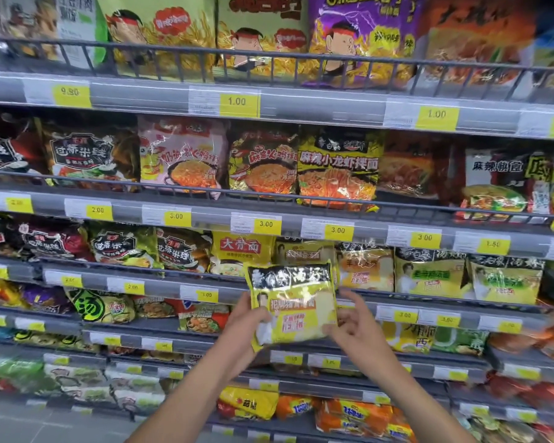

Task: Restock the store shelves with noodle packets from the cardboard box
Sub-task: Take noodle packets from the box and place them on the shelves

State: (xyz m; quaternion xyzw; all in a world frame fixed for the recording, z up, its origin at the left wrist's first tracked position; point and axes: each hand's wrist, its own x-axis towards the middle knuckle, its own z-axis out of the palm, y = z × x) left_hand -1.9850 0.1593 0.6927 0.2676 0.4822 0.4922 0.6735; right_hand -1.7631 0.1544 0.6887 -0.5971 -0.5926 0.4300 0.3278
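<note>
Big grey metal shelves [301, 111] fill pretty much the whole view, tier after tier, each with a flat front lip. The top two tiers have dark wire rails [269, 57] along the front, so stuff there sits behind bars. Every tier is jammed with shiny, crinkly plastic packs [338, 169], pillow-shaped and shoulder to shoulder, mostly yellow, red and black.

My packet [293, 302] is up in the middle, in front of the third tier's lip. It's upright and tilted a bit, and its top edge covers part of the yellow row behind it. It's glossy yellow and puffy, with a black-and-white band on top.

My left hand [245, 324] grips its left side, thumb wrapped over the front. My right hand [355, 327] only has the thumb on the lower right corner, other fingers loosely fanned just off the right edge.

Little yellow price tags [237, 102] run along every lip; the lower ones are too blurry to read.
</note>
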